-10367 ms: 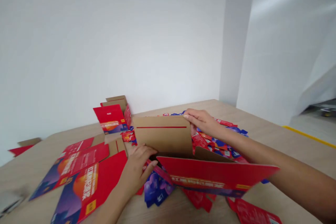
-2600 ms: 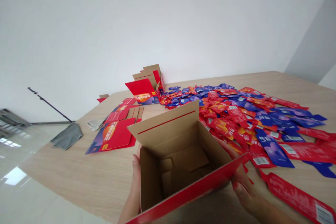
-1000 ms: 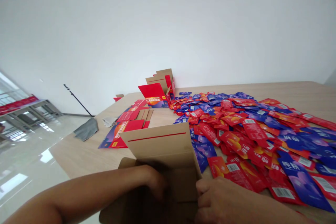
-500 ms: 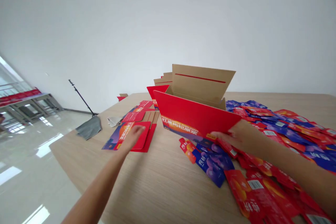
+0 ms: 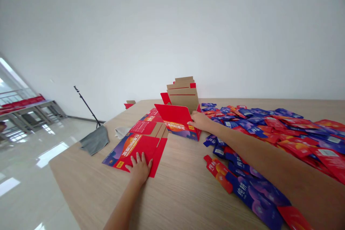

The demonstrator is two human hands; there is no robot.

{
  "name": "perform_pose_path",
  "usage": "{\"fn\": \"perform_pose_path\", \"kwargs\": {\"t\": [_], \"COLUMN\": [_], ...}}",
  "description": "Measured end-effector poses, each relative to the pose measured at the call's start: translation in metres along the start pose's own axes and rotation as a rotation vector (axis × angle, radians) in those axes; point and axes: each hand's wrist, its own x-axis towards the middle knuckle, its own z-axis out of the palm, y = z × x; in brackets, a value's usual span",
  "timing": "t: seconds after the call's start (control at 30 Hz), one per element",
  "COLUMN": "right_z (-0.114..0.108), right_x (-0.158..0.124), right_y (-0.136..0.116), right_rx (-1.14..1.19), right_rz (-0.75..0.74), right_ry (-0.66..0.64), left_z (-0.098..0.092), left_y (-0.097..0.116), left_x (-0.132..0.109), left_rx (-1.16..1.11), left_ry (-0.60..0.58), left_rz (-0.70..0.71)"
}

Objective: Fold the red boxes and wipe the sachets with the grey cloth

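Observation:
My left hand [image 5: 140,170] lies flat with fingers spread on a flattened red and purple carton [image 5: 132,147] near the table's middle. An open red carton box [image 5: 174,115] stands upright farther back, its brown inner flap raised. Its right side wall is held by my right hand [image 5: 198,120], the fingers curled over the top edge. Other opened boxes [image 5: 183,85] stand behind it in a row, partly hidden. Beneath and beside my right forearm lie red and purple flat pouches [image 5: 249,188].
A big pile of red and blue pouches [image 5: 272,124] covers the table's right side. More flattened cartons [image 5: 142,126] and a white cloth [image 5: 122,132] lie at left. A grey cloth [image 5: 95,139] hangs at the table's left edge by a black stand [image 5: 87,106].
The open box has moved back and left, set down in front of the other boxes, with my right hand still on it. My left hand has come down flat on the flattened carton.

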Motion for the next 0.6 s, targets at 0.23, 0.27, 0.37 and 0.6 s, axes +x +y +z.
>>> {"fn": "perform_pose_path", "kwargs": {"t": [0.23, 0.27, 0.37, 0.6], "right_z": [0.035, 0.037, 0.04, 0.047], "right_x": [0.055, 0.06, 0.069, 0.065], "right_y": [0.008, 0.011, 0.018, 0.016], "right_rx": [0.019, 0.021, 0.03, 0.1], "right_rz": [0.082, 0.088, 0.099, 0.114], "right_ry": [0.028, 0.034, 0.053, 0.125], "left_z": [0.005, 0.005, 0.003, -0.002], "left_y": [-0.052, -0.054, -0.054, -0.043], "left_x": [0.01, 0.009, 0.001, -0.054], "left_rx": [0.08, 0.088, 0.102, 0.102], "left_ry": [-0.019, -0.025, -0.031, -0.015], "left_rz": [-0.021, -0.016, -0.007, -0.009]}}
